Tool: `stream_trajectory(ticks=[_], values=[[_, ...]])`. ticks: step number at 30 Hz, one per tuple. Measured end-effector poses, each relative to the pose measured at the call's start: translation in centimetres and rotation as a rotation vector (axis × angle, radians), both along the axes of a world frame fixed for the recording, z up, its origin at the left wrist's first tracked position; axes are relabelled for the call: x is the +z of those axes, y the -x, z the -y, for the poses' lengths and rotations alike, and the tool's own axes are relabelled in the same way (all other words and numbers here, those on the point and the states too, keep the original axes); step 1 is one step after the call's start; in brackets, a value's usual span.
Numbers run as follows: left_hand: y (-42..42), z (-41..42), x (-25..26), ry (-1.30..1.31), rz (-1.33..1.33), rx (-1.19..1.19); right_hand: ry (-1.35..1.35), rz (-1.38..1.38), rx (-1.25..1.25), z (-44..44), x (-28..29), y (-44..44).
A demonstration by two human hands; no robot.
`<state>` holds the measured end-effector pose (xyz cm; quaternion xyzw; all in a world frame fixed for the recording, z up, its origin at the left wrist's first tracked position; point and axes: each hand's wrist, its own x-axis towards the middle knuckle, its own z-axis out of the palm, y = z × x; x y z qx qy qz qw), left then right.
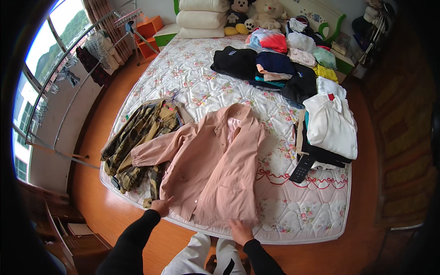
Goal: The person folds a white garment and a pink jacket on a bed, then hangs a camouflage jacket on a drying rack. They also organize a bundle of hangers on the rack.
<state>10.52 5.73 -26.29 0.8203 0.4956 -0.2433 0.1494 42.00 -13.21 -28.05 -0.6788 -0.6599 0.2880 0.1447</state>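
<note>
A pink long-sleeved jacket (202,154) lies front up on the bed, with its collar away from me. One sleeve is stretched out to the left; the other is not visible. My left hand (161,207) holds the lower left corner of its hem, one finger lying on the cloth. At the hem's right part, my right hand (241,232) grips the fabric edge, its fingertips partly hidden. Left of the jacket, partly under its sleeve, is a camouflage garment (137,137) with a purple hanger (175,93) at its top.
The bed's floral quilted cover (275,206) spreads beneath everything. At right lie a white folded garment stack (330,127) and a black remote or phone (302,169). Several folded clothes (275,65), plush toys (268,13) and stacked quilts (202,19) occupy the far end. A metal drying rack (74,96) stands left.
</note>
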Motion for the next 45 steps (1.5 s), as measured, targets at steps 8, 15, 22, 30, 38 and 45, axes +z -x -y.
stream_trajectory(ticks=[8, 15, 22, 30, 38, 45], values=[[0.8, 2.0, -5.2, -0.034, 0.409, 0.333, -0.063, 0.053, -0.623, -1.0, -3.0, -4.4], [1.8, -5.4, -5.0, -0.573, 0.512, 0.543, 0.091, -0.263, -1.11, -1.8, -11.4, -7.5], [4.7, -8.4, -10.0, 0.058, 0.294, 0.609, 0.1, -0.51, -0.914, -2.0, -11.2, -3.8], [9.4, -1.6, -3.5, 0.995, -0.039, 0.215, 0.407, -0.106, -1.106, 10.9, -0.2, -8.8], [2.3, -9.7, -3.4, 0.143, 0.353, 0.095, 0.284, 0.185, -0.788, 1.5, -3.4, -13.3], [-15.2, -20.9, -9.4, -0.182, 0.625, -0.027, -0.411, 0.022, -1.072, -11.0, -15.8, -18.4]])
